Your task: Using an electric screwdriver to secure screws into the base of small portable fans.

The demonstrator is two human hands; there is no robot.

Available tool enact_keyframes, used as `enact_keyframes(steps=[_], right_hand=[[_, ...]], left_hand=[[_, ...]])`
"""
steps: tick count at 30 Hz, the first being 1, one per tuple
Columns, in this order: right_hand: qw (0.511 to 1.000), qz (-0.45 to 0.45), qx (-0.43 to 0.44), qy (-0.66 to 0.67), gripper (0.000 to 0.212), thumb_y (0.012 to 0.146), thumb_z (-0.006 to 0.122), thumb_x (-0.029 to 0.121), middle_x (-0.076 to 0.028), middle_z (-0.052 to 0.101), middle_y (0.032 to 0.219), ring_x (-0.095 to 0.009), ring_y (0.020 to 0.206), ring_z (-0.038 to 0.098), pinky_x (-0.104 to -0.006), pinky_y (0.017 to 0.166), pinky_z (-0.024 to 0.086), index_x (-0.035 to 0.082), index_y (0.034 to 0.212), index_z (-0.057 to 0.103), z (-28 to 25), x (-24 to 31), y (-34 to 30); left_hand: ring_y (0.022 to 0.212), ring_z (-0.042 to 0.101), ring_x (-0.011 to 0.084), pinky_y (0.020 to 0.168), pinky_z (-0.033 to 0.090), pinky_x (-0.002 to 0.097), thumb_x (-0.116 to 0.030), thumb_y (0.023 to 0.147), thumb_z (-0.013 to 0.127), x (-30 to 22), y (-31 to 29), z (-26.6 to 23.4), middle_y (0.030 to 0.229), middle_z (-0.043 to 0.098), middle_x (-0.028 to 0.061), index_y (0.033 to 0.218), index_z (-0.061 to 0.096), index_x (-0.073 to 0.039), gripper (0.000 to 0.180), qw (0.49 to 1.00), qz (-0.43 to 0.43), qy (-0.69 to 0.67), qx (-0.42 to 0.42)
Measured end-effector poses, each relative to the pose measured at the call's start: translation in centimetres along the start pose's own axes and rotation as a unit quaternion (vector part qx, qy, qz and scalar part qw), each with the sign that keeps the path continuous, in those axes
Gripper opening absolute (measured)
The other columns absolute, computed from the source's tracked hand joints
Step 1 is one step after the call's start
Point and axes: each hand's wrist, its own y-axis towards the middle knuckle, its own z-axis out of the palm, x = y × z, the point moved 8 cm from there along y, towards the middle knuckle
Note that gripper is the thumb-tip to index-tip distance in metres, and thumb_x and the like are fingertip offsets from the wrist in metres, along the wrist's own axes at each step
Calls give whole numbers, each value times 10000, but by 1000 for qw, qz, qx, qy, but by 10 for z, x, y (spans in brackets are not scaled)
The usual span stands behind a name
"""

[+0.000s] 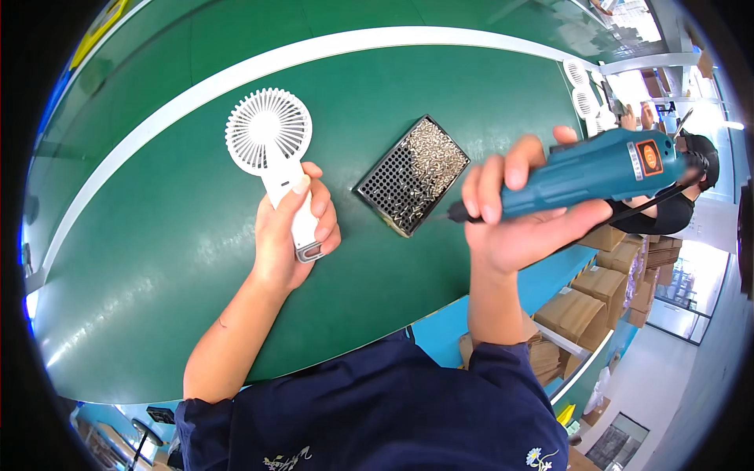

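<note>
A white handheld fan [269, 132] with a round slatted head is in my left hand [292, 220], fingers wrapped round its handle; a grey loop shows at the handle's lower end. My right hand [510, 196] grips a teal electric screwdriver [585, 177], its black nose pointing left toward a black tray [385, 174]. Small metal screws [428, 157] lie heaped over the tray's right part, while rows of holes show at its left. The screwdriver's tip is close to the tray's right side; whether a screw sits on it is too small to tell.
Beneath everything is a green work table [157, 259] with a white strip [314, 55] curving along its far side. More white fans [580, 98] stand at the far right, near another person [675, 204]. Cardboard boxes [573, 314] are stacked below, right of my arm.
</note>
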Motion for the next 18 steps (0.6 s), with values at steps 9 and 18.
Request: enact_keyframes(steps=[9,18], right_hand=[[997,-33,46,44,832,763,317,838,-65,493,744,-167,438,466,-303,401,392,174,1255,409,4,-40,-5],[991,-85,-13,104,866,737,299,864,-73,510,735,-160,398,432,-301,368,389,192,1274,406,1,-23,-3]], left_hand=[[548,448,126,438,365,253,-272,951,438,7,1,-5,743,494,63,1157,433,-59,296,1000,4,-19,2],[556,446,94,465,376,233,-89,908,532,7,-7,-1,816,533,69,1121,436,-87,234,996,38,79,3]])
